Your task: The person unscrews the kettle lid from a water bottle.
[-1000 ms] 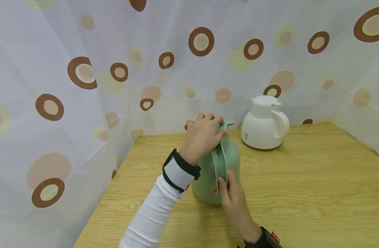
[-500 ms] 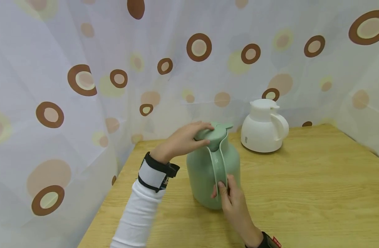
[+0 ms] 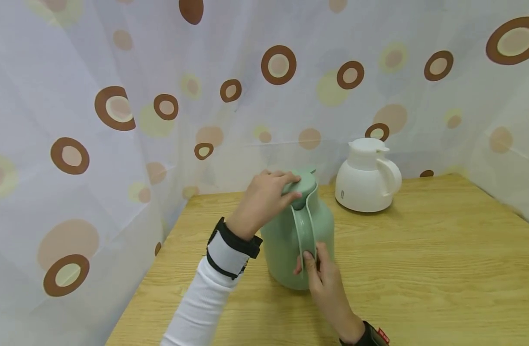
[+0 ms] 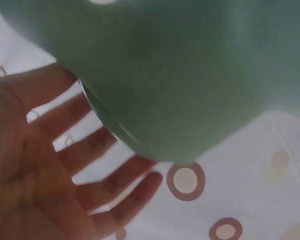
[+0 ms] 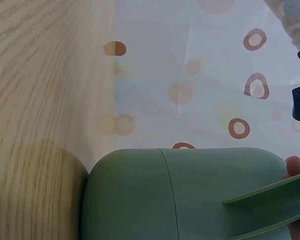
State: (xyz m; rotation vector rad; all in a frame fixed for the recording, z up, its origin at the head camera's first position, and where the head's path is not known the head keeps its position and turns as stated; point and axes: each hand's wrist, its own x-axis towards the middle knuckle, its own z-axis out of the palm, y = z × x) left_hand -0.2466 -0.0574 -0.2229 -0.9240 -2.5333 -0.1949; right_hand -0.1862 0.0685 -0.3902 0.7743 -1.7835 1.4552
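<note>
A light green thermos jug (image 3: 281, 252) stands upright on the wooden table, its handle (image 3: 305, 228) facing me. My left hand (image 3: 262, 202) grips the green lid (image 3: 307, 183) from above and the left, the thumb near the top of the handle. In the left wrist view, the fingers of the left hand (image 4: 85, 155) are spread along a green edge. My right hand (image 3: 327, 283) holds the lower part of the handle, thumb on its outer face. The right wrist view shows the side of the jug (image 5: 140, 195) close up, with only fingertips visible by the handle.
A white thermos jug (image 3: 363, 185) stands behind and to the right, its handle turned right. A pale curtain (image 3: 247, 62) with brown rings and dots hangs behind the wooden table (image 3: 420, 269) and along its sides.
My left hand loosened at the lid, shifted left, then closed round it again. The lid's tab has turned slightly left and away. My right hand keeps its hold on the handle.
</note>
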